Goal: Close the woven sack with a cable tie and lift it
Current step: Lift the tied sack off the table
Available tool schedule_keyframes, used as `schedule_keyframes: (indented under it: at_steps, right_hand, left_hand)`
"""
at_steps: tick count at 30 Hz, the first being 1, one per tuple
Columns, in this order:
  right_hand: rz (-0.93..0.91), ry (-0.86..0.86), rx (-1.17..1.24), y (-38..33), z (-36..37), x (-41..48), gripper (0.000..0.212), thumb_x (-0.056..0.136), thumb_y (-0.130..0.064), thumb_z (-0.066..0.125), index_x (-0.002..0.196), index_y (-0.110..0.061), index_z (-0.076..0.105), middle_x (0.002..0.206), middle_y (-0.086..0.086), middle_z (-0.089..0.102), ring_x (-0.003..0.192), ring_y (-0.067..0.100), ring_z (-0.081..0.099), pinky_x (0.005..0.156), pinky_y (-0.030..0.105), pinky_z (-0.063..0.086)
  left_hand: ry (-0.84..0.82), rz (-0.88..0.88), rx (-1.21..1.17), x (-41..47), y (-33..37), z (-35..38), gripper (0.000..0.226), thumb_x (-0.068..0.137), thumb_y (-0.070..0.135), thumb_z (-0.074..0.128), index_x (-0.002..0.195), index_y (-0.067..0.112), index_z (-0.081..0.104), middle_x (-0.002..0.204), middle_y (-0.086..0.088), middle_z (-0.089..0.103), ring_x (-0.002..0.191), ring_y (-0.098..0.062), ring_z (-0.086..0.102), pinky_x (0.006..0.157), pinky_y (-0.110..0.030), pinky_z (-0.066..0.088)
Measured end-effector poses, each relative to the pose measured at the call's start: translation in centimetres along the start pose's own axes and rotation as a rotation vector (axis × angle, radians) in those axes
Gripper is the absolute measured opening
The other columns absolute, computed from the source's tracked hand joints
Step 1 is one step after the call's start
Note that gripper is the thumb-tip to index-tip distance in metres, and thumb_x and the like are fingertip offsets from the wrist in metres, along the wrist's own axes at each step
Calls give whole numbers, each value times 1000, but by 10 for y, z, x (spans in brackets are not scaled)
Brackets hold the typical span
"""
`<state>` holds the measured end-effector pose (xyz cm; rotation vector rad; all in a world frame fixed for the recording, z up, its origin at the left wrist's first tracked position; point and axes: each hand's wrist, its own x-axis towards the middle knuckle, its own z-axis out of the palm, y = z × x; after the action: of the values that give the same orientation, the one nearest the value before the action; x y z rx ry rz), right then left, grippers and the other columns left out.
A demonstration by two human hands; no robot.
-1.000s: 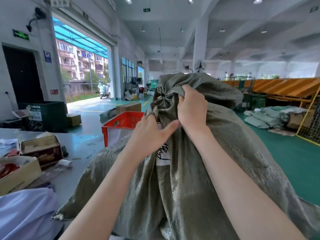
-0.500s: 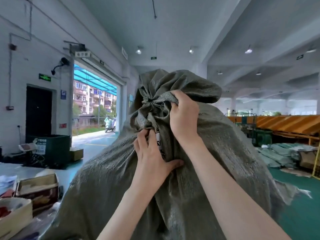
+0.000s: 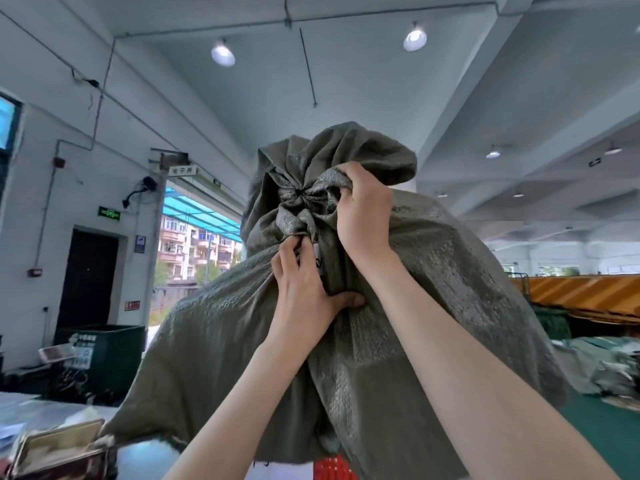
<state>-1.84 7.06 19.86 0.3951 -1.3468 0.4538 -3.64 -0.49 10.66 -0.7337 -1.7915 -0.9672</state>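
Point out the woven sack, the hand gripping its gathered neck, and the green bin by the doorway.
woven sack (image 3: pixel 433 289): head view, on its bulging right side.
right hand (image 3: pixel 363 216): head view, on the back of the hand.
green bin (image 3: pixel 104 355): head view, on its front wall.

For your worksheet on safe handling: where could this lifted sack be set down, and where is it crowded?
Green floor at lower right, beyond the sack, looks bare up to the heaped sacks. Lower left is crowded: an open box on the table; a red crate sits underneath.

Table (image 3: pixel 41 407) — box (image 3: pixel 59 448) (lower left)
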Motion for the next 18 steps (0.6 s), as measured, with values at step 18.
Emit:
schedule_keyframes:
  at_steps: [18]
  right_hand:
    - [195, -171, 183, 110, 62, -61, 34, 74, 14, 47, 95, -1, 70, 90, 12, 73, 81, 7, 59, 71, -3, 37]
  left_hand:
    - [12, -100, 70, 27, -100, 138, 100, 60, 26, 83, 133, -17, 31, 136, -35, 29, 129, -51, 26, 112, -52, 24]
